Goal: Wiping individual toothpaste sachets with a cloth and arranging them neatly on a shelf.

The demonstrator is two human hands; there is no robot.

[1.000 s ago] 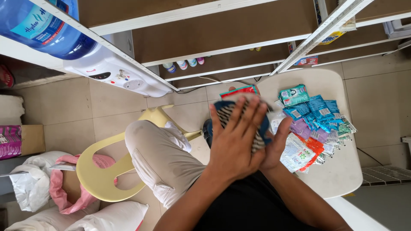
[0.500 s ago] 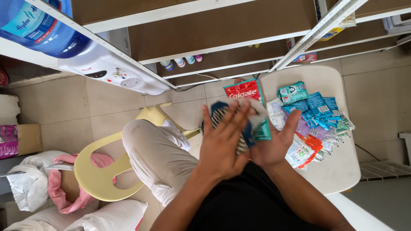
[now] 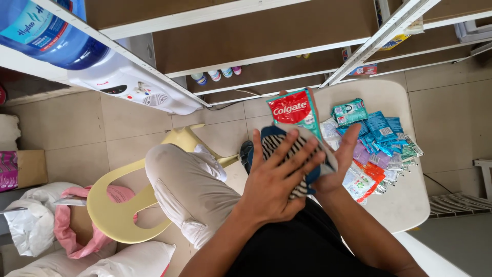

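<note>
While hands fold striped cloth, sachets crowd the white table.

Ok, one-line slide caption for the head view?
Both hands, left hand and right hand, hold a striped pouch beside sachets on a white table.
</note>
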